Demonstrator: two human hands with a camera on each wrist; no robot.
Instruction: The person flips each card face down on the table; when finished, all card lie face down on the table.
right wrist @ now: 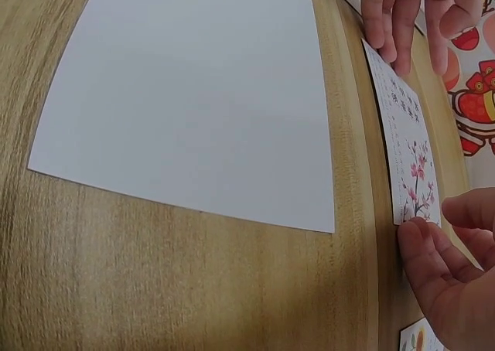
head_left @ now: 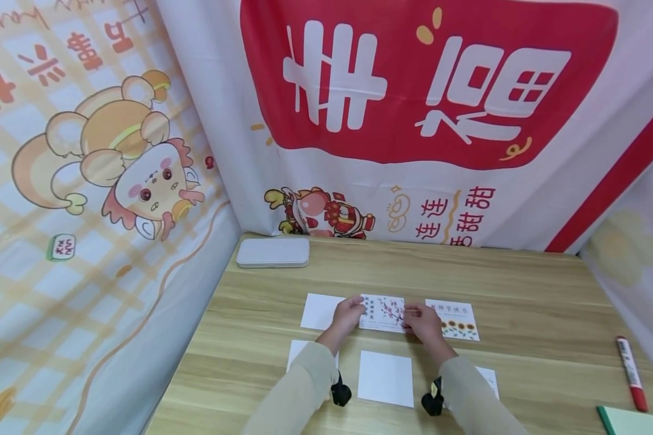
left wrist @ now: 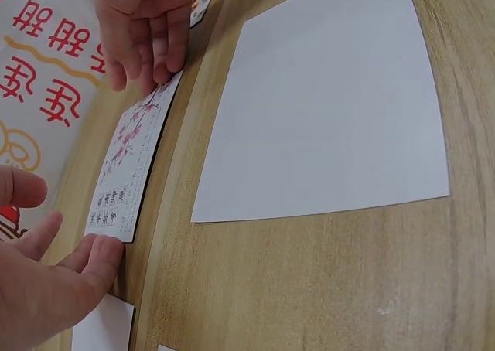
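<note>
A white card with pink blossoms and dark writing (head_left: 383, 313) lies on the wooden table between both hands. My left hand (head_left: 348, 313) touches its left short edge with the fingertips, thumb held apart from the fingers. At the opposite short edge, the fingertips of my right hand (head_left: 425, 321) touch the card beside the blossom branch, and the thumb stands off in the right wrist view. Just right of that hand is a sunflower card (head_left: 459, 329). A plain white card (head_left: 320, 310) lies partly behind the left hand. Nearer the body, a blank white card (head_left: 385, 377) sits between the wrists.
Both forearms partly cover further white cards, one at the left (head_left: 299, 350) and one at the right (head_left: 490, 380). A white case (head_left: 273, 252) rests at the back left. On the right are a red-and-white marker (head_left: 630, 371) and a green-edged item (head_left: 639, 421). Printed cloth (head_left: 326, 169) hangs behind the table.
</note>
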